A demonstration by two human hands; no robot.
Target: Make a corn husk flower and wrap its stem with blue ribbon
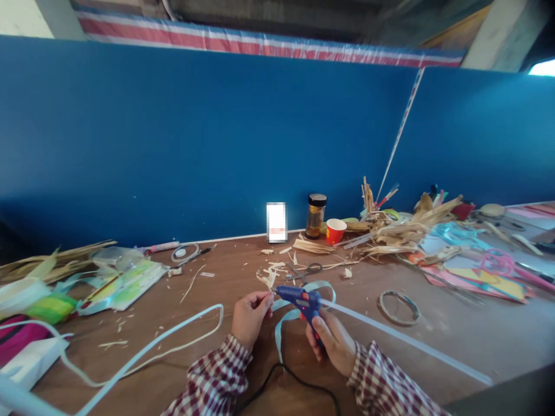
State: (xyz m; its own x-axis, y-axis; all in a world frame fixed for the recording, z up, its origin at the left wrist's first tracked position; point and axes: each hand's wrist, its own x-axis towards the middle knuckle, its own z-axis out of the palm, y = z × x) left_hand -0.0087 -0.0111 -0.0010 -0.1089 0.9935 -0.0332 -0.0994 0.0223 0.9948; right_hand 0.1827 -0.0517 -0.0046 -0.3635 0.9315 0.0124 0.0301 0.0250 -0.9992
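My right hand (336,344) is wrapped round the handle of a blue hot glue gun (299,296), which points left. A long translucent glue stick (407,341) juts out of its back end toward the lower right. The nozzle is right at the fingertips of my left hand (250,316). Those fingers pinch a small piece of pale dried husk (272,279), whose frayed strips point up. Light blue ribbon (278,335) curls on the table beneath and behind the glue gun. A black cord (303,381) runs between my forearms.
Behind the gun lie dark scissors (306,273) among husk scraps. A red paper cup (336,231) and a black-lidded jar (315,216) stand near the blue partition (217,138). Dried husks (403,231) and papers are heaped at right, near a wire ring (399,307). White cable (173,335) loops at left.
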